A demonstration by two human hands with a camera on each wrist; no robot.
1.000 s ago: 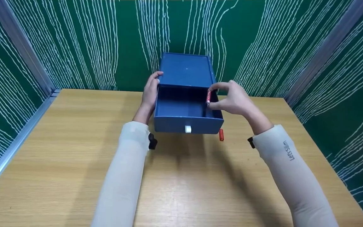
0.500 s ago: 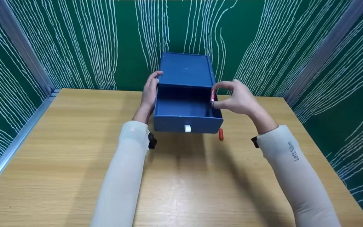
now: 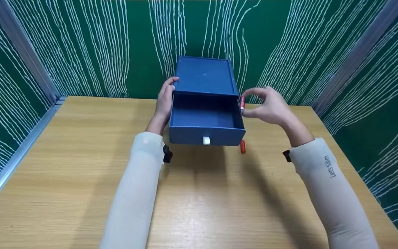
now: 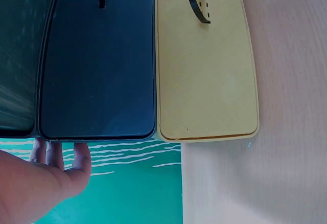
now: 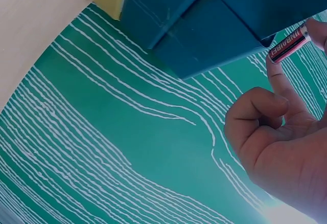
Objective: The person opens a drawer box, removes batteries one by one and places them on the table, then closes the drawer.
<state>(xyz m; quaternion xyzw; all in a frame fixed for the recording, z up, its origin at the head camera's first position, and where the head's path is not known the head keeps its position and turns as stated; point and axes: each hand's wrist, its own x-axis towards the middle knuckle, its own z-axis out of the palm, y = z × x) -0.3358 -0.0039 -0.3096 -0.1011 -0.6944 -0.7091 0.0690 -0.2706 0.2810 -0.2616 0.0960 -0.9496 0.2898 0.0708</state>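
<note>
A blue drawer unit (image 3: pixel 204 76) stands at the table's back, its top drawer (image 3: pixel 207 135) pulled out. Between thumb and forefinger of my right hand (image 3: pixel 273 107) is a small red battery (image 3: pixel 242 103), held just off the drawer's right wall. Its printed label shows in the right wrist view, where the battery (image 5: pixel 289 45) is pinched at its two ends. My left hand (image 3: pixel 164 98) rests along the unit's left side, fingers fairly straight. Another red battery (image 3: pixel 243 147) lies on the table by the drawer's front right corner.
In the left wrist view a yellow drawer (image 4: pixel 209 81) sits below a dark blue drawer (image 4: pixel 99 70), both with black handles. The wooden table (image 3: pixel 81 173) meets green walls (image 3: pixel 143 48) with white wavy lines on three sides.
My right hand has moved right, carrying the battery from over the drawer's inside to beyond its right wall. The left hand has stayed on the unit's side.
</note>
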